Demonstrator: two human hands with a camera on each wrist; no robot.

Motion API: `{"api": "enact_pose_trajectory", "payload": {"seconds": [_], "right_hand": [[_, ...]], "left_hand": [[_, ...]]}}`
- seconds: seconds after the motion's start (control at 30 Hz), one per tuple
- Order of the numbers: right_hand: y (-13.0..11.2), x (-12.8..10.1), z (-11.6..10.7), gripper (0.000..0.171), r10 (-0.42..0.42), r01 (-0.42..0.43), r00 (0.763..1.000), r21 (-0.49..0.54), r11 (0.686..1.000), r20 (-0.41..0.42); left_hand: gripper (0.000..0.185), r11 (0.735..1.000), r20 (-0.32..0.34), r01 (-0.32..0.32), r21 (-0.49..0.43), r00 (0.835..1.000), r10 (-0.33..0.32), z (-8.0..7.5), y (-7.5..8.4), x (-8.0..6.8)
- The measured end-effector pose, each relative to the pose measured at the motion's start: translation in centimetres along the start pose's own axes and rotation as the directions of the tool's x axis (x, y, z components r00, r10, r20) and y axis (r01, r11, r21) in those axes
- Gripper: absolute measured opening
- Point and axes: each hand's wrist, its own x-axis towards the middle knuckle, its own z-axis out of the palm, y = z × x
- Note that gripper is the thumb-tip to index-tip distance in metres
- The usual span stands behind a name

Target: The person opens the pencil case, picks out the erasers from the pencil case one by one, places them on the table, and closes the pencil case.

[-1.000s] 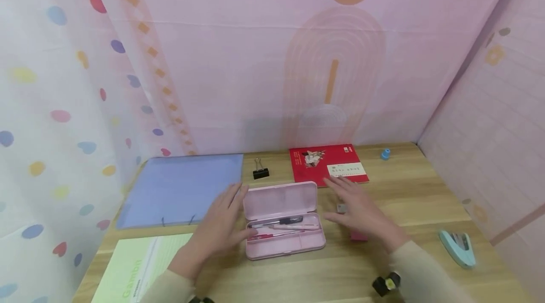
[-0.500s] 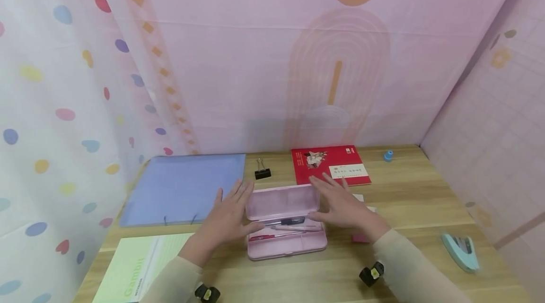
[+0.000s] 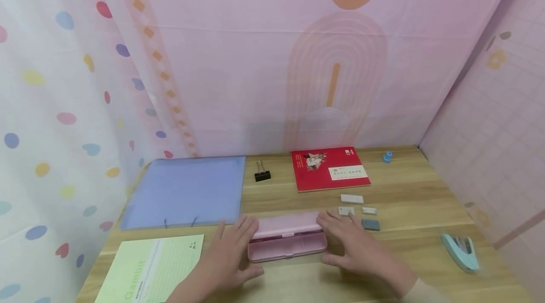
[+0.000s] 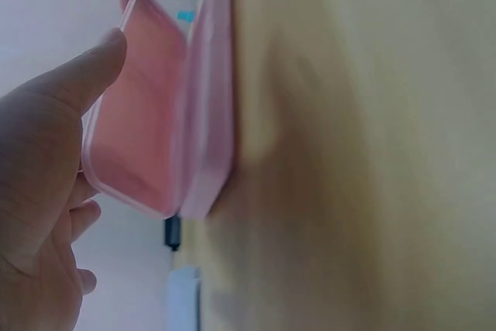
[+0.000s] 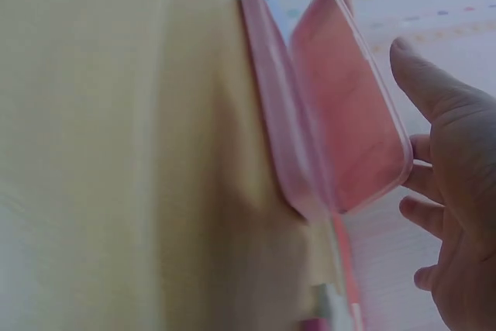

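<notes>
**Both hands at pencil case, lid nearly down**

Left hand (image 3: 230, 258) lay at 9 o'clock of the pink pencil case (image 3: 286, 237), fingers straight, touching the lid's end. Case sat mid-tabletop (image 3: 417, 189), lid slightly ajar. Right hand (image 3: 357, 251) at 3 o'clock, fingers extended against the lid. Erasers (image 3: 369, 224) at 2 o'clock.

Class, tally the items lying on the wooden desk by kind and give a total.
Pink plastic pencil case: 1
Paper books, red and green: 2
Blue plastic folder: 1
Black binder clip: 1
Small erasers: 4
Mint stapler: 1
Small blue round object: 1
Total: 11
</notes>
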Motion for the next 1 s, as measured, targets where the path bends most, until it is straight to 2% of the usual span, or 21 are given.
{"api": "enact_pose_trajectory", "payload": {"seconds": [0.17, 0.27, 0.47, 0.67, 0.83, 1.0], "right_hand": [[-0.4, 0.4, 1.5, 0.073, 0.027, -0.027, 0.999, 0.010, 1.000, 0.040], [-0.5, 1.4, 2.4, 0.073, 0.035, -0.034, 0.998, -0.020, 0.999, 0.060], [-1.0, 2.8, 4.4, 0.075, 0.115, -0.108, 0.989, -0.076, 0.991, 0.088], [-1.3, 2.9, 5.5, 0.075, 0.170, -0.164, 0.983, -0.083, 0.983, 0.073], [-1.5, 3.0, 5.7, 0.075, 0.179, -0.172, 0.982, -0.098, 0.980, 0.064], [-1.7, 3.3, 5.6, 0.076, 0.187, -0.178, 0.980, -0.111, 0.978, 0.071]], "left_hand": [[0.103, 1.000, 0.051, 0.021, 0.005, 0.998, -0.021, 1.8, 0.8, -0.6], [0.103, 0.999, 0.074, 0.047, 0.002, 0.996, -0.047, 2.8, 1.3, -0.4], [0.105, 0.997, 0.096, 0.081, -0.005, 0.992, -0.080, 4.5, 2.3, 0.1], [0.104, 0.995, 0.093, 0.102, 0.015, 0.990, -0.103, 5.0, 2.8, 0.0], [0.105, 0.993, 0.058, 0.115, 0.006, 0.992, -0.115, 5.1, 2.9, -0.1], [0.108, 0.992, 0.063, 0.128, 0.003, 0.990, -0.128, 5.3, 2.9, 0.0]]}}
